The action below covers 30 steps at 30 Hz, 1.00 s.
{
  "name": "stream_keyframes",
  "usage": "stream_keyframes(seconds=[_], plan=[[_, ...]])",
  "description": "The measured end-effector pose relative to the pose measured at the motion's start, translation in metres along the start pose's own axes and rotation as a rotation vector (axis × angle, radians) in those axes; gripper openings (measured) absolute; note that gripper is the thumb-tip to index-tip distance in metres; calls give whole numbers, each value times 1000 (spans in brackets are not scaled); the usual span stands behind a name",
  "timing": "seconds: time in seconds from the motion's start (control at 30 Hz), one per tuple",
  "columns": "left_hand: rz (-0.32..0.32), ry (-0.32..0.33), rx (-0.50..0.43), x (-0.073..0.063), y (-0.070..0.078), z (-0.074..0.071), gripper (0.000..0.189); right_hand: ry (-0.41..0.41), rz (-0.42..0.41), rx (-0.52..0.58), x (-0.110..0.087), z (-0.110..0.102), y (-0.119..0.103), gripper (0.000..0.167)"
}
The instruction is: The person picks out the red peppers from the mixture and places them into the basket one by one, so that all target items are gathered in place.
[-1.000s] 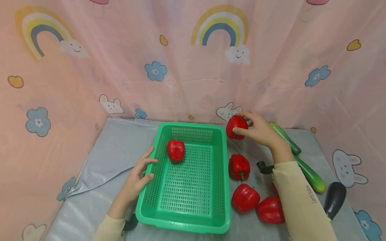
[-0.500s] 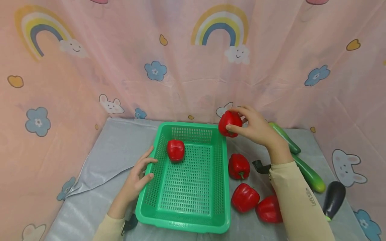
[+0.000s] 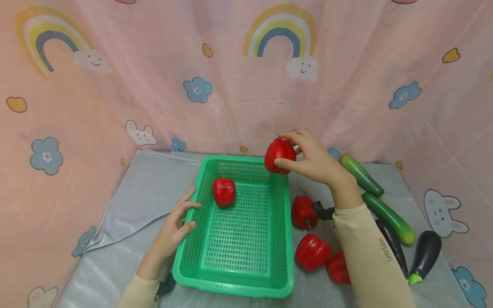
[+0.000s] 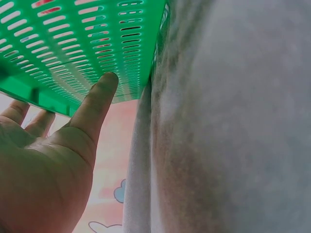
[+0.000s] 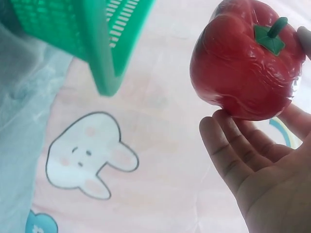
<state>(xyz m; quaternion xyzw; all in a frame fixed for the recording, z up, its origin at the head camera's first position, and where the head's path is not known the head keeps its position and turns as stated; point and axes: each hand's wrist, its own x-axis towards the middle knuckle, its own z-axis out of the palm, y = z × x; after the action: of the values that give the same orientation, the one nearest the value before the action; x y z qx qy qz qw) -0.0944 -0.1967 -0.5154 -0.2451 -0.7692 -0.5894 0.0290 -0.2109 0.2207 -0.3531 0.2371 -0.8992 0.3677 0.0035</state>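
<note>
My right hand (image 3: 317, 160) pinches a red bell pepper (image 3: 274, 150) between thumb and fingers, over the far right corner of a green plastic basket (image 3: 231, 288). In the right wrist view the bell pepper (image 5: 238, 68) shows its green stem, with my fingertips against its underside. Another red bell pepper (image 3: 224, 192) sits inside the basket near the left wall. My left hand (image 3: 175, 226) rests at the left rim, fingers fairly straight across it. From the left wrist, the thumb of my left hand (image 4: 48, 170) extends along the slotted basket wall (image 4: 121, 43).
Right of the basket lie red bell peppers, one beside the wall (image 3: 304, 209), one nearer (image 3: 313, 253), one partly behind my sleeve (image 3: 338, 268). Farther right are two green cucumber-like vegetables (image 3: 389, 218) and two eggplants (image 3: 426, 255). A patterned pink curtain (image 3: 231, 115) hangs behind the table.
My right hand has carried the bell pepper leftward and slightly up, from beside the basket to over its far right corner. More of an eggplant shows beside the sleeve. My left hand stays put.
</note>
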Motion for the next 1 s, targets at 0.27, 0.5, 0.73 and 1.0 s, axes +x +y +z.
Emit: stream_keyframes(seconds=[0.27,0.5,0.73,1.0], plan=[[5,-1,-6,-1,0,0,40,-22,-6,50,8,16,-14,67],[7,-7,-11,0,0,0,41,-39,-22,72,14,29,-21,68],[-21,-16,-2,0,0,-1,43,-70,-20,94,18,41,-25,67],[3,-7,-2,1,-2,-1,41,-79,-34,106,20,54,-30,61]])
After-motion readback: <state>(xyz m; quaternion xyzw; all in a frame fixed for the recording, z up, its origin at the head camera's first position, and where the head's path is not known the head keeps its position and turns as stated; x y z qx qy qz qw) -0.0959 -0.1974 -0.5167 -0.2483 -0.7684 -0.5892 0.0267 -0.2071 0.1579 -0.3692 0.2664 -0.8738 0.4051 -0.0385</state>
